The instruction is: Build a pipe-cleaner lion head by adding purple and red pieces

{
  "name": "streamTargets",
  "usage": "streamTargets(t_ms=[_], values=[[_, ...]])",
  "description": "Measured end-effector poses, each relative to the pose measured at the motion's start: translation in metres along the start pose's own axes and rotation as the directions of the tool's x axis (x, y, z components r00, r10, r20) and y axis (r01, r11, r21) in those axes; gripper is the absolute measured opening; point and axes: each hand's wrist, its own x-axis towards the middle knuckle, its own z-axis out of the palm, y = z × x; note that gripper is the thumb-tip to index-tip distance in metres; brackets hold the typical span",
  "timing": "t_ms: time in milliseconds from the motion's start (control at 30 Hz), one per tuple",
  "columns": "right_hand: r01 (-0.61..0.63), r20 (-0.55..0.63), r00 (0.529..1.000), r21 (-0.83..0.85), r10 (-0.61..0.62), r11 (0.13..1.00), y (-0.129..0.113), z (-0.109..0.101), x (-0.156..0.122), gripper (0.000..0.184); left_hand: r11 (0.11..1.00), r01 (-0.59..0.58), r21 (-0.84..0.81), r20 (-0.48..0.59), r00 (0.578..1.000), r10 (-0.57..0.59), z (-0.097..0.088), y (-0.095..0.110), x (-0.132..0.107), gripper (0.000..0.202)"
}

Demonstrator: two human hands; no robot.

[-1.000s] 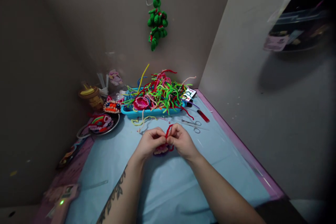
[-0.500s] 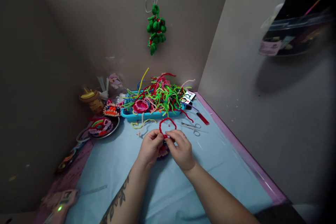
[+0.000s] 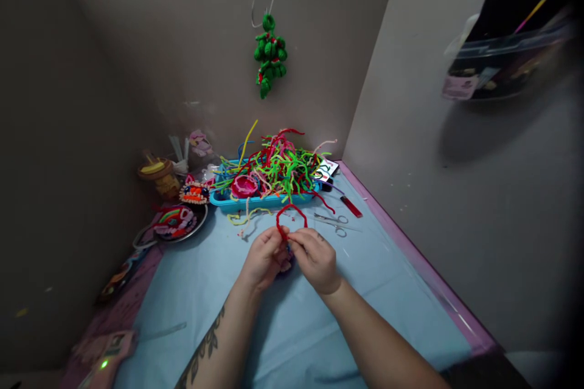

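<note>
A red pipe cleaner (image 3: 292,206) arches up in a loop between my two hands. My left hand (image 3: 264,258) is closed, its thumb and finger pinching the loop's left end. With bent fingers, my right hand (image 3: 316,258) pinches the red strand close to the left fingertips. Below the fingertips, a small purple and blue fuzzy piece (image 3: 287,262) shows between the hands, mostly hidden by the left one. Just beyond the hands lie loose yellow and pale pink pipe cleaners (image 3: 249,215). Scissors (image 3: 340,225) rest to the right of the loop.
A blue tray (image 3: 269,201) heaped with colourful pipe cleaners stands at the back. A red lighter-like item (image 3: 351,206) lies right. On the left are a round dish (image 3: 201,222) with fuzzy pieces and a pink glue gun (image 3: 107,355). Walls rise behind and on both sides.
The red loop has changed shape slightly, its right end now reaching down to my right fingers. The purple and blue piece is more covered by my left hand. The view has shifted slightly.
</note>
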Motion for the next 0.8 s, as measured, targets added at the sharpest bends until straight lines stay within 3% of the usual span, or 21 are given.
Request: streamTargets(t_ms=[233,467,567,667,800], values=[[-0.044,0.026,0.999,0.046,0.043,0.998,-0.003,0.0,0.002,0.015,0.991,-0.134,-0.017,-0.034,0.99,0.133,0.003,0.01,0.0,0.027],[-0.102,0.009,0.995,0.047,0.102,0.994,-0.004,0.001,0.001,0.013,0.994,-0.1,-0.031,-0.053,0.994,0.099,0.01,0.011,-0.001,0.024],[-0.112,0.015,0.994,0.029,0.112,0.993,-0.001,0.003,0.0,0.013,0.987,-0.076,0.141,-0.111,0.99,0.092,0.006,0.01,0.0,0.027],[-0.121,0.018,0.992,-0.013,0.121,0.993,0.003,0.005,-0.002,0.013,0.924,-0.1,0.368,-0.186,0.966,0.179,0.003,0.011,0.001,0.029],[-0.133,0.038,0.99,-0.02,0.134,0.991,0.005,0.005,-0.002,0.013,0.873,-0.138,0.468,-0.191,0.948,0.253,0.006,0.016,-0.001,0.028]])
